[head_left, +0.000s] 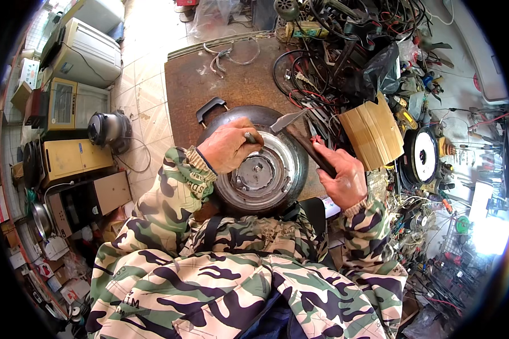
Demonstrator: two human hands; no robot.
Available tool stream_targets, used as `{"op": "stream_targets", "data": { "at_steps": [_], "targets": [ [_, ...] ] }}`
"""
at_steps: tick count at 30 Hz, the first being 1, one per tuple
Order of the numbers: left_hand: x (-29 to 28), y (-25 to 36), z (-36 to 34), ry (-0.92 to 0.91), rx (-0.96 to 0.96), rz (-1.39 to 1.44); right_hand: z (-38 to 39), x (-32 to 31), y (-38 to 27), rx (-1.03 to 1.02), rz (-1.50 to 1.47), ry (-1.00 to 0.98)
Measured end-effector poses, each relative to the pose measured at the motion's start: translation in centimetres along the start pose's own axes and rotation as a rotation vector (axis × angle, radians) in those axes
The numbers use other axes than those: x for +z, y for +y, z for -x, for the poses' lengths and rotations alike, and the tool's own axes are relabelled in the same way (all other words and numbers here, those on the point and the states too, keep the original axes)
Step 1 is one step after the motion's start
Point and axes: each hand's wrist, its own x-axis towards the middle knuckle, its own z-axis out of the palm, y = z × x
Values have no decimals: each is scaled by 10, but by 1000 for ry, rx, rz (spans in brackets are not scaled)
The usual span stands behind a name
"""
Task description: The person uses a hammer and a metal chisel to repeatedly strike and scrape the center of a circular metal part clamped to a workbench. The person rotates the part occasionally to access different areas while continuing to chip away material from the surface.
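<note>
A dark round pan (291,189) lies bottom up at the near edge of the brown worktop, its black side handle (210,109) pointing to the far left. Worn metal rings and a rough round centre show on its base. Over the far left part of that base, my left hand (229,146) is closed around a short rod (253,137), whose lower end the fingers hide. My right hand (343,174) grips the dark handle of a hammer (310,150). The hammer's metal head is raised near the pan's far right rim, apart from the rod.
On the worktop (189,79), bent grey wire pieces (226,56) lie at the far side. Tangled cables (305,73), tools and an open cardboard box (372,134) crowd the right. A white-faced reel (425,157) stands farther right. Old appliances (76,158) are stacked at the left.
</note>
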Motion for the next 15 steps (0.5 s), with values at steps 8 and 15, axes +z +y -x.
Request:
{"op": "stream_targets", "data": {
  "at_steps": [8,15],
  "targets": [
    [-3,0,7,16,34,-46,-28,-5,7,-95,-21,-60],
    [1,-1,7,34,107,-21,-15,-4,4,-80,14,-90]
  ]
}}
